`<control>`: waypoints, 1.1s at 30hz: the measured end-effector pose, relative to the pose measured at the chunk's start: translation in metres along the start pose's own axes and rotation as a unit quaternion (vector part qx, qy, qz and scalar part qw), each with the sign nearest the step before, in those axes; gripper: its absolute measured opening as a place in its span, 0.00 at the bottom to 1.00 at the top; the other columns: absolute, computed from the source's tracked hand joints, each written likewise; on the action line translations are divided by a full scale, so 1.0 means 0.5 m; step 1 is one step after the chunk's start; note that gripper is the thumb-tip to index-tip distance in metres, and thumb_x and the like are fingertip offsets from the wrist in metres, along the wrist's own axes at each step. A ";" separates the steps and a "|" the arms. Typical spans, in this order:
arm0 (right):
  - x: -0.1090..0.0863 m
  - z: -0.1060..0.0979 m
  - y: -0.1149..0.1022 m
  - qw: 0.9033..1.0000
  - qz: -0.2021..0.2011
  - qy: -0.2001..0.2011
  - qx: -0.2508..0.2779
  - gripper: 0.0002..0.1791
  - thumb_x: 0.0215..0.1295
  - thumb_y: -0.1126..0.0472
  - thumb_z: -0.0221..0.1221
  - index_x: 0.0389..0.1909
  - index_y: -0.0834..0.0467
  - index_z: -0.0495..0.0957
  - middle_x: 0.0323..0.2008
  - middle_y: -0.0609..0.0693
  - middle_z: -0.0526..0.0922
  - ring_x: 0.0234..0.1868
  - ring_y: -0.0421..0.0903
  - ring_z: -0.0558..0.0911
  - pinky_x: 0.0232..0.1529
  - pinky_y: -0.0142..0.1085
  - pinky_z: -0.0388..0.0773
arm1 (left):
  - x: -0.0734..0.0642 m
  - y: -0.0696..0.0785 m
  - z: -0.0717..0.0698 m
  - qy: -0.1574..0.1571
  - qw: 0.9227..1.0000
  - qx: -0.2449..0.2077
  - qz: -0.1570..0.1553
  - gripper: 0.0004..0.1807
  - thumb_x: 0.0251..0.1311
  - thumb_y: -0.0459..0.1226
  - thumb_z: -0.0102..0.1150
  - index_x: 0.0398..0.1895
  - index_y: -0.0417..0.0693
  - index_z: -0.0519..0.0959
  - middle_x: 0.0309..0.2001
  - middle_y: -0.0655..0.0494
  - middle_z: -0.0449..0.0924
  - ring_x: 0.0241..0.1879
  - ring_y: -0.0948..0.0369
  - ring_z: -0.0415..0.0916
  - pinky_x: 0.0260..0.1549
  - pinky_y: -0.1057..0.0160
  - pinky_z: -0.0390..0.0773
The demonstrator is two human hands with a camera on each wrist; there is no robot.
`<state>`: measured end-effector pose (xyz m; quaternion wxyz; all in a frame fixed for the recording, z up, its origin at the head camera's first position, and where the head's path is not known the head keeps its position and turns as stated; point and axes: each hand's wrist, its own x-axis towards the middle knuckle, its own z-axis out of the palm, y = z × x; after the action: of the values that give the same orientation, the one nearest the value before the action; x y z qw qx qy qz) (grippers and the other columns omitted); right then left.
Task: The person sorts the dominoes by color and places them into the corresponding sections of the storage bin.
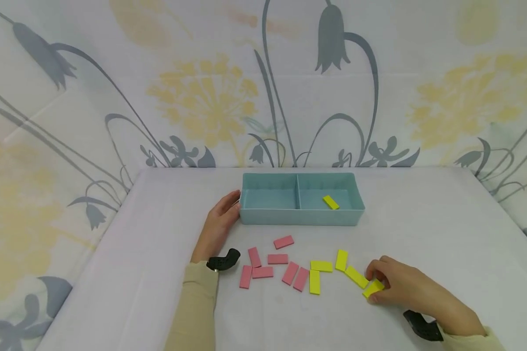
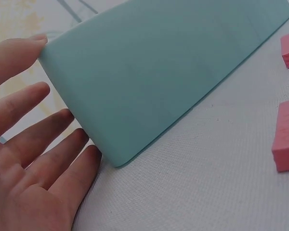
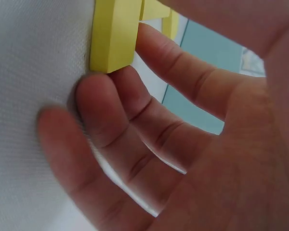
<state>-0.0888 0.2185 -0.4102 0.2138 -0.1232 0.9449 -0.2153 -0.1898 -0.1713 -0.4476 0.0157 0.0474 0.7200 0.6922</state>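
A light-blue two-compartment box (image 1: 303,217) stands at the back of the table, with one yellow block (image 1: 331,202) in its right compartment. My left hand (image 1: 217,226) touches the box's left end; in the left wrist view its fingers (image 2: 58,127) are nearly straight against the wall, the thumb at the top edge. On the right, my right hand (image 1: 406,285) pinches a yellow rectangular block (image 1: 373,288) that lies on the cloth. The right wrist view shows this yellow block (image 3: 114,36) at the fingertips; the thumb's contact is hard to see there.
Several pink blocks (image 1: 278,259) lie loose in front of the box. More yellow blocks (image 1: 321,266) are scattered right of them, one (image 1: 356,277) close beside the right hand. White cloth (image 1: 158,292) covers the table, and a flower-patterned curtain (image 1: 290,97) hangs behind.
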 end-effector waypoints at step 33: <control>0.007 0.006 0.008 0.999 -0.039 0.007 0.019 0.18 0.51 0.41 0.59 0.32 0.50 0.72 0.21 0.41 0.68 0.21 0.37 0.65 0.20 0.29 0.62 | 0.001 -0.001 0.001 -0.001 0.999 -0.032 -0.005 0.25 0.60 0.45 0.52 0.61 0.52 0.65 0.61 0.56 0.63 0.59 0.60 0.61 0.55 0.61 0.63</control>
<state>-0.0910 0.2199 -0.4155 0.2007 -0.1547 0.9365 -0.2424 -0.1904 -0.1707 -0.4483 0.0216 0.0443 0.6974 0.7150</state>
